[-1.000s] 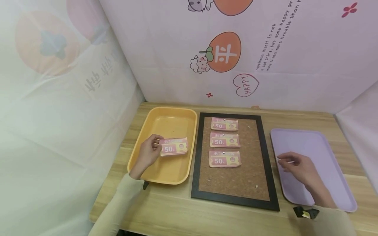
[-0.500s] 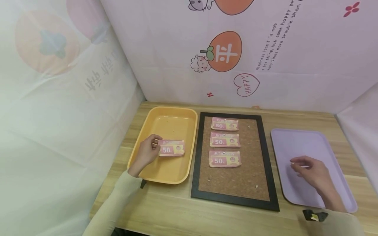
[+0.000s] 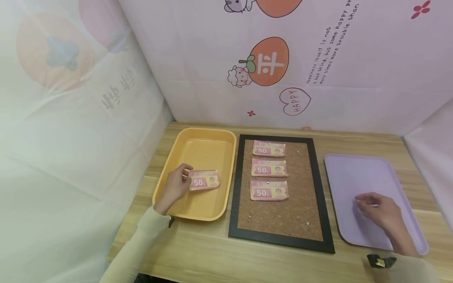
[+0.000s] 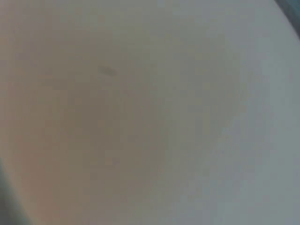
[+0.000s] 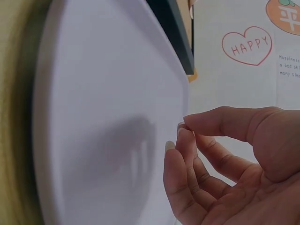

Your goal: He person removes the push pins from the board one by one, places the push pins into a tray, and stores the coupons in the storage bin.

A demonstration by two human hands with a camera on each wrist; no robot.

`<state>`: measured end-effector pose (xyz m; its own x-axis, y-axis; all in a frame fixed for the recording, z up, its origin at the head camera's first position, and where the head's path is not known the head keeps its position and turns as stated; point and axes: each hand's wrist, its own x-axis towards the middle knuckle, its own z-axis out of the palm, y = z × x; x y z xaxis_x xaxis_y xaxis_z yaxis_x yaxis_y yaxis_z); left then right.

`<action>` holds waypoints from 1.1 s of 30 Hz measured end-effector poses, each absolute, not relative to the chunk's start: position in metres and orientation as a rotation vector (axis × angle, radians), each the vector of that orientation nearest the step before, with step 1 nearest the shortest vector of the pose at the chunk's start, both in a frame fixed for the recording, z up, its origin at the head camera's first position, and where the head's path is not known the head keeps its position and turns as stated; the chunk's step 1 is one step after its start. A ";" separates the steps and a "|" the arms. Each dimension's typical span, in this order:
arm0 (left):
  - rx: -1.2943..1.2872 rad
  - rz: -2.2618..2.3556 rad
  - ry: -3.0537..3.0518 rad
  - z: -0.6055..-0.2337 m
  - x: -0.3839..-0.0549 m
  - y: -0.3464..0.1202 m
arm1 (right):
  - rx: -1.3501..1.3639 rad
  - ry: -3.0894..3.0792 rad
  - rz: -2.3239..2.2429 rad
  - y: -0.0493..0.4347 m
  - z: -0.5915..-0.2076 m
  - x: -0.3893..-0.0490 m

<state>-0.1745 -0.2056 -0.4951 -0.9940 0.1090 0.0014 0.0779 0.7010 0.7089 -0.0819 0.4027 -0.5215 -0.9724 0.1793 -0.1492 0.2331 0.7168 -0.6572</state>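
Shifting rightward, the right hand now hangs above the middle of the flat purple rectangular tray, having left the tray's edge beside the black-framed rectangular cork board. Its fingers are curled, thumb and forefinger tips drawn narrowly together; whether they pinch something tiny cannot be told.

Meanwhile the left hand pinches the left end of a pink-and-yellow rectangular paper coupon, which has drifted slightly left and towards the person. The coupon is over the deep yellow plastic tray; whether it touches the bottom is unclear.

Three matching coupons remain in a column on the cork. Neither hand is at the board, so the work there seems no further along.
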 end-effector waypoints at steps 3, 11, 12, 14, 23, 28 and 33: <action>0.159 1.165 2.871 -0.496 -0.172 -0.205 | 0.351 2.837 -1.086 0.404 -0.523 -0.081; 0.133 1.112 2.877 -0.498 -0.167 -0.205 | 0.357 2.847 -1.039 0.406 -0.526 -0.079; 0.138 1.103 2.879 -0.498 -0.167 -0.206 | 0.363 2.849 -1.027 0.407 -0.526 -0.079; 0.149 1.098 2.879 -0.499 -0.166 -0.206 | 0.377 2.845 -1.014 0.407 -0.527 -0.078; 0.131 1.072 2.850 -0.506 -0.163 -0.208 | 0.388 2.819 -0.994 0.408 -0.530 -0.079; 0.106 1.066 2.840 -0.509 -0.163 -0.209 | 0.384 2.825 -0.979 0.407 -0.531 -0.079; 0.103 1.060 2.844 -0.510 -0.163 -0.209 | 0.401 2.801 -0.973 0.409 -0.532 -0.080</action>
<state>-0.1628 -0.2093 -0.5101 -0.9922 0.0998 -0.0747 0.0266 0.7548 0.6554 -0.0796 0.4091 -0.5317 -0.9532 0.2015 -0.2256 0.2980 0.7539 -0.5856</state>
